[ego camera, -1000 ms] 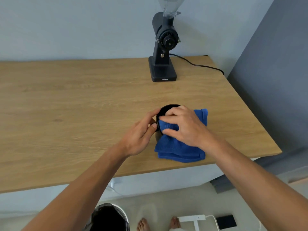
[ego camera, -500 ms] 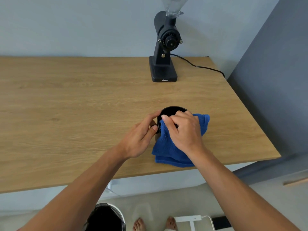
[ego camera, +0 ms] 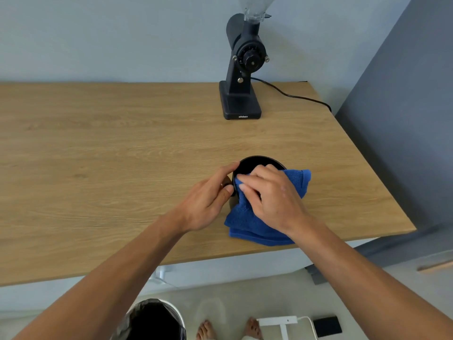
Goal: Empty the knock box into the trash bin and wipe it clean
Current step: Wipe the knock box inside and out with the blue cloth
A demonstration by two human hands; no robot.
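Note:
The round black knock box (ego camera: 253, 162) stands upright on the wooden table (ego camera: 110, 155) near its front right corner. My left hand (ego camera: 208, 200) grips its left rim and wall. My right hand (ego camera: 272, 197) presses a blue cloth (ego camera: 247, 224) into the box's opening; the cloth drapes over the near rim and down onto the table. Most of the box's inside is hidden by the cloth and my fingers. On the floor below the table edge stands the trash bin (ego camera: 153, 320), lined with a dark bag.
A black coffee grinder (ego camera: 242, 69) stands at the back of the table, its cable (ego camera: 294, 96) running off to the right. A grey wall (ego camera: 404, 106) borders the table's right side. My bare feet (ego camera: 228, 330), a white bracket and a black device lie on the floor.
My right hand has shifted the cloth around inside the box, fingers turning toward the left rim. More of the far rim shows now. The left hand keeps its hold.

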